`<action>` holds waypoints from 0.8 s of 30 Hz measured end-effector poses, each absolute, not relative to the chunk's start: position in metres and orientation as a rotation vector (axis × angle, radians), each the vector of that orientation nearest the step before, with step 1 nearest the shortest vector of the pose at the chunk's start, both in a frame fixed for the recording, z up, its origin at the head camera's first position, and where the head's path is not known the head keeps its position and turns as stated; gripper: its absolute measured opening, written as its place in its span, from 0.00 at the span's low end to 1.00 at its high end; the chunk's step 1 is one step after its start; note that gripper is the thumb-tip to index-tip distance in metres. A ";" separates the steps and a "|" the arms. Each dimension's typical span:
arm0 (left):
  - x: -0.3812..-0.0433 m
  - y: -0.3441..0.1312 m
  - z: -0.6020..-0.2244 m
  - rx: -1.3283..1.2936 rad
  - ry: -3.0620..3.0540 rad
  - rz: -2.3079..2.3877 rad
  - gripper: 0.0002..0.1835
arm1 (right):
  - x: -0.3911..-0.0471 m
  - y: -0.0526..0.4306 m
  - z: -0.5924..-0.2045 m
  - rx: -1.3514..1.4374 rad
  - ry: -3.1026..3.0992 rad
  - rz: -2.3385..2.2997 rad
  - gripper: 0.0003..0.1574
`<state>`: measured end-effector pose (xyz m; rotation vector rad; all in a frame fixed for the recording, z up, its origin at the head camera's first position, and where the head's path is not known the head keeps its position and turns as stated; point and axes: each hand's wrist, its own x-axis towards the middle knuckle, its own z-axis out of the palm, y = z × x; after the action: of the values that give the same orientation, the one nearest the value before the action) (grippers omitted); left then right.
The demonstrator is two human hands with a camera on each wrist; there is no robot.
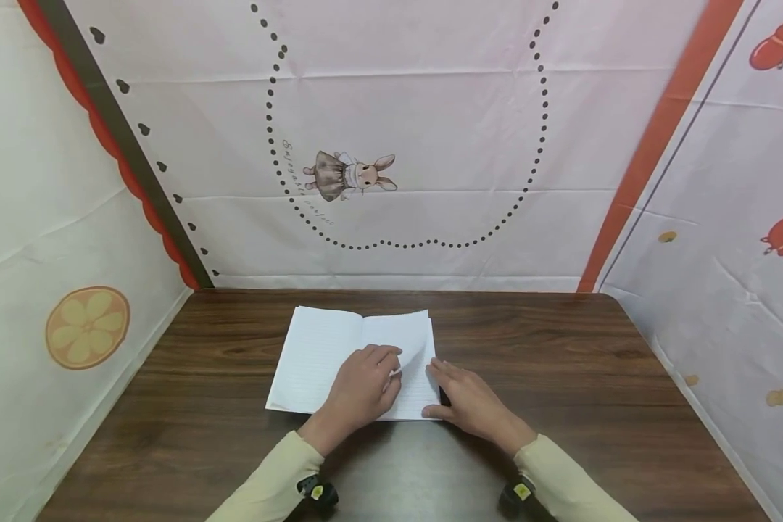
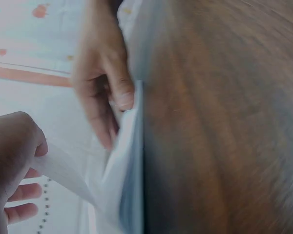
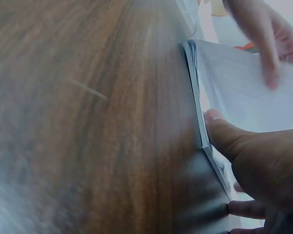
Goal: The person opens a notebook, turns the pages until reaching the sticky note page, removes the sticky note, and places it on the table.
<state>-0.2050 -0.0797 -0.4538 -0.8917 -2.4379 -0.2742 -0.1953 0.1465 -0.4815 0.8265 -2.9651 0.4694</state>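
An open lined notebook [image 1: 313,355] lies on the wooden table, blank on the pages that show. My left hand [image 1: 363,384] is over its right half and pinches a page [image 2: 63,173] between thumb and fingers. That page is lifted and curves up from the pages beneath it, as the right wrist view also shows. My right hand [image 1: 470,399] rests at the notebook's right edge, its thumb [image 3: 219,124] on the lower right margin. The other fingers of that hand reach along the side edge, partly hidden behind the palm in the right wrist view.
The dark wood-grain table [image 1: 561,362] extends around the notebook. A printed cloth [image 1: 431,145] with a rabbit figure hangs behind it, and similar cloth covers both sides. Dark wrist cameras [image 1: 320,493] are strapped over the pale sleeves.
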 end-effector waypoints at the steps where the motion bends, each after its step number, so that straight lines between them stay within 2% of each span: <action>1: -0.204 -0.082 -0.450 -0.868 -2.413 -0.300 0.04 | -0.196 0.147 -0.481 0.853 -2.952 0.468 0.49; 8: -0.202 -0.106 -0.430 -0.737 -2.296 -0.404 0.05 | -0.199 0.149 -0.482 0.977 -2.901 0.429 0.39; 16: -0.194 -0.148 -0.420 -0.656 -2.291 -0.369 0.10 | -0.196 0.149 -0.480 0.982 -2.944 0.461 0.38; 24: -0.186 -0.188 -0.430 -0.471 -2.366 -0.325 0.12 | -0.194 0.149 -0.480 0.943 -2.959 0.467 0.38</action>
<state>-0.1862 -0.1882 -0.4303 -0.4709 -2.3657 -0.3253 -0.1944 0.1490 -0.4804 0.9427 -2.9595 0.4673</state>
